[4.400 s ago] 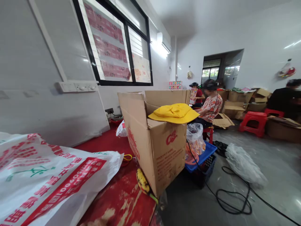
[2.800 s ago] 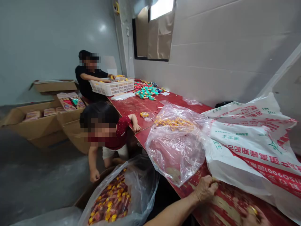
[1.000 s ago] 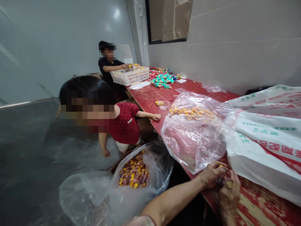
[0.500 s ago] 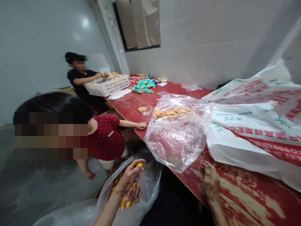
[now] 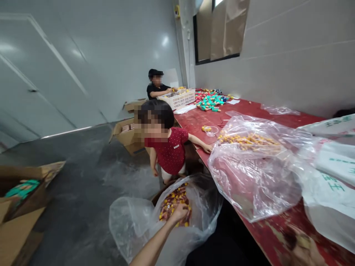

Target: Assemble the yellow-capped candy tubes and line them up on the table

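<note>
My left hand (image 5: 180,212) reaches into an open clear plastic bag (image 5: 205,195) below the table's edge, over many small yellow and dark red pieces (image 5: 173,197). Its fingers curl down among the pieces, and what they hold, if anything, is hidden. On the right, my right hand (image 5: 303,245) is low over the worn red table (image 5: 270,232), blurred and partly cut off by the frame. Another clear bag (image 5: 255,177) lies on the table with small yellow pieces (image 5: 249,141) inside.
A person in a red shirt (image 5: 176,151) stands at the table's edge, one hand on it. Farther back, a person in black works at a white crate (image 5: 181,99) beside green figures (image 5: 209,101). White printed sacks (image 5: 330,184) lie right; open cardboard boxes (image 5: 20,218) stand left.
The view has swung left. My left hand, earlier raised over the bag with a yellow piece in its fingers, is now down among the pieces. My right hand is nearer the frame's lower right.
</note>
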Demonstrator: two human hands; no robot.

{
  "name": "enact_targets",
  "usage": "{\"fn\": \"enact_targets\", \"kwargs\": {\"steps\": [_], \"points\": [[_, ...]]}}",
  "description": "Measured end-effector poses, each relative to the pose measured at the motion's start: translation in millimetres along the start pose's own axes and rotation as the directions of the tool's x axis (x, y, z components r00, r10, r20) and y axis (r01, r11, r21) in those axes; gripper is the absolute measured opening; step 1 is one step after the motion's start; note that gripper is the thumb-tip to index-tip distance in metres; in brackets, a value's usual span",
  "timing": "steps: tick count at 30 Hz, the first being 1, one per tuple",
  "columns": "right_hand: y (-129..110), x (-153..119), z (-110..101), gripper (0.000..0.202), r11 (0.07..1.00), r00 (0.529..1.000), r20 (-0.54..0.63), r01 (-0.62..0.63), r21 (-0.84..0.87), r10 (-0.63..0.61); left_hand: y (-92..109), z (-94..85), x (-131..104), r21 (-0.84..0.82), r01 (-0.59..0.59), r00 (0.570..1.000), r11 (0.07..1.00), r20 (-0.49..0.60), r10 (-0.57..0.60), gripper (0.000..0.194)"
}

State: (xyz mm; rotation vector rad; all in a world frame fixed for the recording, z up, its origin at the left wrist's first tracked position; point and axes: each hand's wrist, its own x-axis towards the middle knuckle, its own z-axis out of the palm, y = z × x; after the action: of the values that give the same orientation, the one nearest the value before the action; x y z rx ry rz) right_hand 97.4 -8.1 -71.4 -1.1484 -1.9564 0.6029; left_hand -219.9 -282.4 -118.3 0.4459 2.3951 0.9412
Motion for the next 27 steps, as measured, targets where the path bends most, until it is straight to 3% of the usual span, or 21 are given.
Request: {"fn": "enact_targets", "kwargs": {"steps": [3,6,8,11,14,16,18,22,27], "points": [[-1,2,-2,0.044,1.0,1.0,-0.019,-0.003,-0.031,0.003,22,-2.0,-1,-0.02,-0.16,0.98,0.987,-0.125,0.157,0.017],[-11,0,-1,0.047,0.997,0.997,-0.028,-0.073,-0.016,0.073,59,-4.2,-4,-0.033,-0.358,0.894,0.933,-0.302,0.332,0.019],[-19,0,0,0.048,0.988,0.988,-0.025,-0.153,0.015,0.153,87,-5.3,-7,-0.031,-0.48,0.815,0.877,-0.385,0.433,0.025],[-32,1,0,0.051,0.968,0.97,-0.014,-0.24,0.076,0.242,134,-3.6,-12,-0.022,-0.652,0.697,0.758,-0.411,0.587,0.026],[-41,4,0,0.054,0.957,0.965,-0.009,-0.258,0.131,0.262,180,8.3,-14,0.041,-0.83,0.51,0.556,-0.347,0.787,0.023],[-44,4,1,0.054,0.96,0.968,-0.03,-0.243,0.138,0.249,208,23.6,-13,0.075,-0.891,0.417,0.448,-0.256,0.872,0.022],[-45,4,3,0.054,0.965,0.974,-0.042,-0.215,0.15,0.224,232,43.0,-10,0.08,-0.91,0.391,0.407,-0.161,0.906,0.022],[-43,2,8,0.053,0.972,0.98,-0.056,-0.183,0.146,0.193,263,80.4,-1,0.111,-0.917,0.385,0.383,-0.005,0.923,0.019],[-38,0,13,0.055,0.982,0.986,-0.06,-0.146,0.122,0.154,283,102.0,28,0.286,-0.86,0.474,0.423,0.136,0.87,0.017]]}}
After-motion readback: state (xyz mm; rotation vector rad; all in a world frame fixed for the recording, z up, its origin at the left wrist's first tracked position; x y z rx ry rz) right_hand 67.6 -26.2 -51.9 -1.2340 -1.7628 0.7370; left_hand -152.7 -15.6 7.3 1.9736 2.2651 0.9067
